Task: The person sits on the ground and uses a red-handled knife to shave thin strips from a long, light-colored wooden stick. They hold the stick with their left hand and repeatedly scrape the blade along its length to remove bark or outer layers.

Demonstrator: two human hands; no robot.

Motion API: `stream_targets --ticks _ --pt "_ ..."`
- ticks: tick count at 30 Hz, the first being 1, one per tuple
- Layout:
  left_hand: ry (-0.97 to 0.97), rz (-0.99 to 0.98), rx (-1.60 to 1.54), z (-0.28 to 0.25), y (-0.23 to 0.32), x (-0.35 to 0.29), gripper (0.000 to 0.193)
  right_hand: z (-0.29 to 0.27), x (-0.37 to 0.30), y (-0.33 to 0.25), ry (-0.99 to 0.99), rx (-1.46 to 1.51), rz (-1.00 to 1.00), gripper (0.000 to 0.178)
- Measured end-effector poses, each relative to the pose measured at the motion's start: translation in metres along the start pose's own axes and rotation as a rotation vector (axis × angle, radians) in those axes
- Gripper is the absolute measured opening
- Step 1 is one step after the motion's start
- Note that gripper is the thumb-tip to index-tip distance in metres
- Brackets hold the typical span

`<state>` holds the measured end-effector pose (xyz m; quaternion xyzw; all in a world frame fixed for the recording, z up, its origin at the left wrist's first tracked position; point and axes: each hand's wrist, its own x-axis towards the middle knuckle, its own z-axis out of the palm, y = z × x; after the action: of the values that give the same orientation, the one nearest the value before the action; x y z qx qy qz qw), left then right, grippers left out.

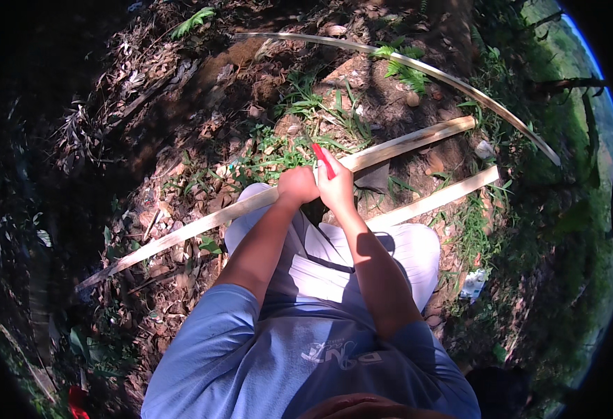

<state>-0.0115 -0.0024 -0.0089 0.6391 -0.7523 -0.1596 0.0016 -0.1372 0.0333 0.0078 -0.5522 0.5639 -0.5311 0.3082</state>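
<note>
Trimming, apparently: pale strip (187,225) in your closed left hand (297,185), red tool (324,160) gripped in your right hand (336,187); next move needs steady bracing

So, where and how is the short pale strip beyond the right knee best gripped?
Probably near its outer end, from the person's right: there the short pale strip lies uncovered, while its nearer end runs in by the right leg. Its long, narrow shape suits thumb and fingers across the width. The right hand holds the red-handled tool, so would need freeing first.
</note>
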Motion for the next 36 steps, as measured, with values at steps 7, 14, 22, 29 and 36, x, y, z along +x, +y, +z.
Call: stream_targets --ticks 7,14,22,29,36 --pt "-0.273 0.008 -0.164 -0.002 -0.025 0.038 0.046 -0.057 -0.066 -0.024 -0.043 0.062 -0.059 0.041" --pt "-0.53 -0.011 -0.466 0.011 -0.046 0.067 0.045 -0.184 -0.207 -0.075 -0.116 -0.085 0.055 0.043" --pt "-0.306 0.103 -0.245 0.006 -0.038 0.055 0.049 -0.181 -0.194 -0.142 -0.152 -0.145 0.121 0.044" --pt "-0.334 0.064 -0.175 0.0 -0.03 0.049 0.047 -0.19 -0.187 -0.094 -0.105 -0.17 -0.038 0.04" --pt "0.052 0.0 0.006 0.009 -0.003 -0.003 0.036 -0.086 -0.092 -0.033 -0.137 -0.02 0.149 0.045"
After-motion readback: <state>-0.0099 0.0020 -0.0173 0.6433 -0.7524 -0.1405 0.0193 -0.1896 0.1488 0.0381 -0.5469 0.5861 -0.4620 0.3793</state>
